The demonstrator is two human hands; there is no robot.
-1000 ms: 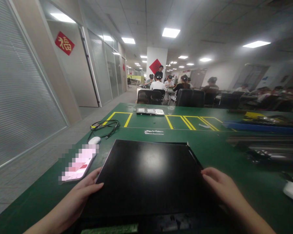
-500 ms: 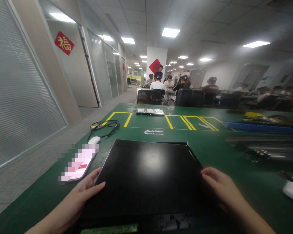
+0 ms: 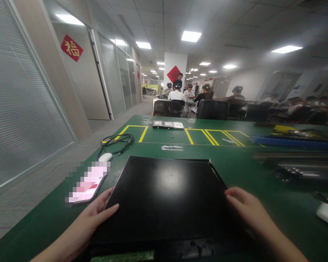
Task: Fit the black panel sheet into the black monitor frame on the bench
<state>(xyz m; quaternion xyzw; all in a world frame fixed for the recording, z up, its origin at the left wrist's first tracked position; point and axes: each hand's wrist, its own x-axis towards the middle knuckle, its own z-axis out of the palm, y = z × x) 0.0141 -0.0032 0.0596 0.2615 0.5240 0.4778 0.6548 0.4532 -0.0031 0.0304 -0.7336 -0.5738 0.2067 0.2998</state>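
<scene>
A large flat black cover (image 3: 164, 207) lies over a black case at the near middle of the green table. Part of a green circuit board (image 3: 123, 256) shows below its near edge. My left hand (image 3: 94, 213) grips the cover's left edge, thumb on top and fingers down along the side. At the right edge, my right hand (image 3: 242, 202) has its thumb and fingers pinched on the cover. The undersides of both grips are hidden. Left of my left hand lies a phone (image 3: 94, 191) with a lit, partly blurred screen.
Beyond the phone are a white mouse (image 3: 105, 157) and a coiled black cable (image 3: 123, 143). Hard drives (image 3: 168, 124) and a clear cup (image 3: 191, 124) stand at the far edge. A blue tray (image 3: 287, 141) and blurred metal parts (image 3: 292, 163) lie right. People sit farther back.
</scene>
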